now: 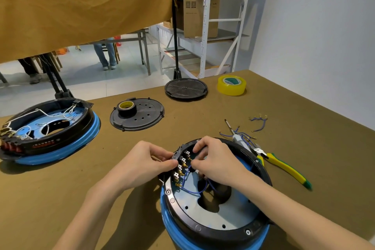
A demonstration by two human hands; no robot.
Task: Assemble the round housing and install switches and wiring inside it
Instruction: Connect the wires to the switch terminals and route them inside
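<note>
I see the round housing [213, 209] at the near edge of the surface [203, 111], black rim on top, blue band below, a grey metal plate with a dark cut-out inside. A row of switches [181, 165] with brass terminals sits along the inner wall at the housing's left side. My left hand [149, 160] curls its fingers round the outside of the rim there, thumb and fingertips pinching the black switch strip from outside. My right hand [215, 160] reaches in from above, fingers bent, pinching a thin blue wire [187, 177] right at the terminals; the wire loops down across the plate toward the cut-out.

Just right of the housing lie yellow-and-green pliers [284, 166], and beside them a screwdriver [233, 132] lies among loose blue wires [258, 123] with ring lugs. Further back I see a black cover plate [142, 115] with a roll of black tape [126, 107] resting on it, a second black round disc [185, 88], and a roll of yellow tape [231, 85]. At far left stands a second housing [48, 130], already carrying white wires and red switches.
</note>
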